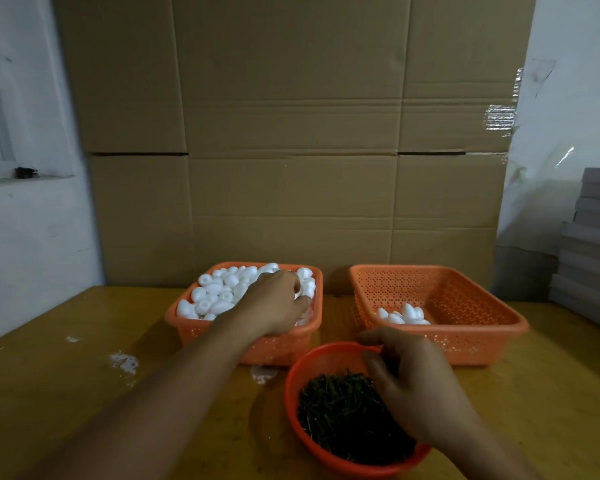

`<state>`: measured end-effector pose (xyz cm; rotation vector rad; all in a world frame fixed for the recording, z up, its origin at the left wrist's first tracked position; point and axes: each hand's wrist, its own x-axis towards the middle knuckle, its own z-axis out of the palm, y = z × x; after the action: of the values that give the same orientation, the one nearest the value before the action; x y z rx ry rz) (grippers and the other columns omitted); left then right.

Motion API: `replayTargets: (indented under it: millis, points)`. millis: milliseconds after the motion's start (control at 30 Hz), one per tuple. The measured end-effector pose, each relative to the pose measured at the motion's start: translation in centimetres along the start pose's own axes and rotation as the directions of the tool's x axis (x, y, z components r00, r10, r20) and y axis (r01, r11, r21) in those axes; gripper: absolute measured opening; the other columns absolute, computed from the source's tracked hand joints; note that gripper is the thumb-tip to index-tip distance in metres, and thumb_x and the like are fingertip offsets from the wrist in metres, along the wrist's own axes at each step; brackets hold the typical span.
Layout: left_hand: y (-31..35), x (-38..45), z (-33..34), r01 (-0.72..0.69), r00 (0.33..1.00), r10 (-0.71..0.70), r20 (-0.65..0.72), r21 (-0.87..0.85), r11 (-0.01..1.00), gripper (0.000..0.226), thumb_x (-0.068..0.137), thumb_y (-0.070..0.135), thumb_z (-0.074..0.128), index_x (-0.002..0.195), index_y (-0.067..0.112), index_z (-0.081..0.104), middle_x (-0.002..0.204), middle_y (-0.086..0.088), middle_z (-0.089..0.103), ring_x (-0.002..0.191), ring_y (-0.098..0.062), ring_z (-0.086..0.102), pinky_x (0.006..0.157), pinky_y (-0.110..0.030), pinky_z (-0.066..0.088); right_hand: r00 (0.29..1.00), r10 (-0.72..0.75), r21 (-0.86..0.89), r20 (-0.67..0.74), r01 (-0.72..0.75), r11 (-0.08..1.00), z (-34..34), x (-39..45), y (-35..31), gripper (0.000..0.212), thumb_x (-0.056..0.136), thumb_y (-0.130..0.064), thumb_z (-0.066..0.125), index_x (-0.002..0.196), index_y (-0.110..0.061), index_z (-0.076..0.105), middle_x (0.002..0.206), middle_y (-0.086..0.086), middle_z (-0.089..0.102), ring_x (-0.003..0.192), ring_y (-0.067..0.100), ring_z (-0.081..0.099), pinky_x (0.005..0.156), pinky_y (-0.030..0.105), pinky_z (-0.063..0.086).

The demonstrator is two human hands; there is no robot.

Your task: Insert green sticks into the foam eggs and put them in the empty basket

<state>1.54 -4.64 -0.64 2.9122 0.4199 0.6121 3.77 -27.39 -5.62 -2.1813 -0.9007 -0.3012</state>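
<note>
An orange basket point(201, 329) at centre-left is heaped with white foam eggs point(215, 289). My left hand point(274, 303) reaches into its right side, with fingers and thumb curled around a foam egg. A round orange bowl point(326, 452) in front holds a pile of dark green sticks point(340, 410). My right hand point(416, 379) hangs over the bowl's right side with its fingers curled down into the sticks; its fingertips and thumb are hidden. The orange basket at the right point(471, 327) holds a few foam eggs point(404, 315) in its near left corner.
Everything sits on a yellow-brown wooden table point(84, 393) with white scuff marks point(123, 362) left of the baskets. A large cardboard sheet point(291, 133) stands upright right behind the baskets. Stacked grey boards point(593, 244) sit at the far right.
</note>
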Motion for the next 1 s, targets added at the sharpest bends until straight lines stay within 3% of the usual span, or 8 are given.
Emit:
replayTargets:
  millis: [133, 233, 300, 400, 700, 833, 900, 1000]
  points:
    - [0.1, 1.6, -0.1, -0.021, 0.987, -0.001, 0.159, 0.140, 0.990, 0.025, 0.089, 0.052, 0.056, 0.087, 0.032, 0.071, 0.116, 0.019, 0.058, 0.116, -0.016, 0.049, 0.108, -0.046, 0.030, 1.000, -0.025, -0.008, -0.003, 0.025, 1.000, 0.2, -0.2, 0.0, 0.024, 0.095, -0.028, 0.063, 0.118, -0.035, 0.068, 0.067, -0.015, 0.068, 0.059, 0.002, 0.063, 0.055, 0.022, 0.048]
    - [1.2, 2.2, 0.1, -0.109, 0.976, 0.049, 0.214, 0.275, 0.955, 0.024, 0.095, 0.047, 0.052, 0.111, 0.033, 0.063, 0.128, 0.009, 0.058, 0.123, -0.022, 0.049, 0.092, -0.034, 0.024, 1.000, -0.030, -0.021, -0.001, 0.030, 0.999, 0.3, -0.1, 0.1, 0.025, 0.096, -0.029, 0.062, 0.120, -0.035, 0.068, 0.077, -0.017, 0.070, 0.067, 0.000, 0.066, 0.061, 0.024, 0.055]
    - [1.9, 2.6, 0.4, -0.112, 0.973, 0.032, 0.230, 0.348, 0.931, 0.032, 0.099, 0.045, 0.045, 0.125, 0.028, 0.054, 0.123, 0.006, 0.057, 0.122, -0.023, 0.052, 0.085, -0.033, 0.018, 0.999, -0.033, -0.026, 0.003, 0.033, 0.999, 0.3, -0.2, 0.1, 0.025, 0.096, -0.029, 0.062, 0.119, -0.035, 0.068, 0.080, -0.019, 0.070, 0.068, -0.001, 0.066, 0.061, 0.023, 0.055]
    - [2.1, 3.4, 1.0, -0.080, 0.969, -0.016, 0.245, 0.375, 0.924, 0.032, 0.098, 0.048, 0.045, 0.123, 0.029, 0.050, 0.109, 0.009, 0.054, 0.120, -0.022, 0.053, 0.082, -0.036, 0.020, 0.999, -0.035, -0.035, -0.010, 0.035, 0.999, 0.3, -0.2, 0.1, 0.025, 0.094, -0.029, 0.063, 0.117, -0.037, 0.068, 0.075, -0.024, 0.065, 0.066, -0.005, 0.063, 0.056, 0.015, 0.045]
    - [1.1, 4.7, 2.2, 0.027, 0.957, -0.127, 0.262, 0.354, 0.935, 0.061, 0.085, 0.060, 0.059, 0.137, 0.034, 0.039, 0.108, 0.006, 0.054, 0.102, -0.020, 0.045, 0.083, -0.037, 0.025, 0.999, -0.047, -0.027, -0.015, 0.047, 0.999, 0.4, -0.3, 0.3, 0.024, 0.094, -0.026, 0.065, 0.116, -0.034, 0.070, 0.060, -0.025, 0.058, 0.059, -0.005, 0.061, 0.049, 0.011, 0.039]
    - [-0.1, 5.0, 2.5, 0.011, 0.968, -0.088, 0.235, 0.310, 0.951, 0.072, 0.074, 0.061, 0.066, 0.138, 0.050, 0.035, 0.129, 0.013, 0.055, 0.122, -0.019, 0.045, 0.098, -0.043, 0.032, 0.998, -0.044, -0.045, -0.033, 0.042, 0.998, 0.4, -0.3, 0.2, 0.023, 0.092, -0.028, 0.066, 0.113, -0.035, 0.071, 0.054, -0.026, 0.055, 0.057, -0.005, 0.060, 0.047, 0.012, 0.035]
    - [-0.4, 5.1, 2.7, 0.005, 0.968, -0.089, 0.237, 0.335, 0.942, 0.081, 0.073, 0.060, 0.070, 0.143, 0.053, 0.030, 0.138, 0.011, 0.050, 0.137, -0.022, 0.039, 0.107, -0.045, 0.030, 0.999, -0.042, -0.047, -0.028, 0.041, 0.998, 0.5, -0.3, 0.2, 0.023, 0.092, -0.029, 0.066, 0.113, -0.036, 0.070, 0.057, -0.024, 0.057, 0.057, -0.003, 0.061, 0.049, 0.012, 0.036]
    - [-0.5, 5.1, 2.8, 0.008, 0.964, -0.104, 0.244, 0.365, 0.931, 0.084, 0.075, 0.060, 0.070, 0.147, 0.055, 0.026, 0.145, 0.010, 0.043, 0.143, -0.023, 0.033, 0.113, -0.045, 0.025, 0.999, -0.037, -0.061, -0.022, 0.035, 0.997, 0.5, -0.3, 0.3, 0.023, 0.092, -0.032, 0.065, 0.114, -0.038, 0.069, 0.063, -0.023, 0.062, 0.061, -0.001, 0.062, 0.054, 0.016, 0.042]
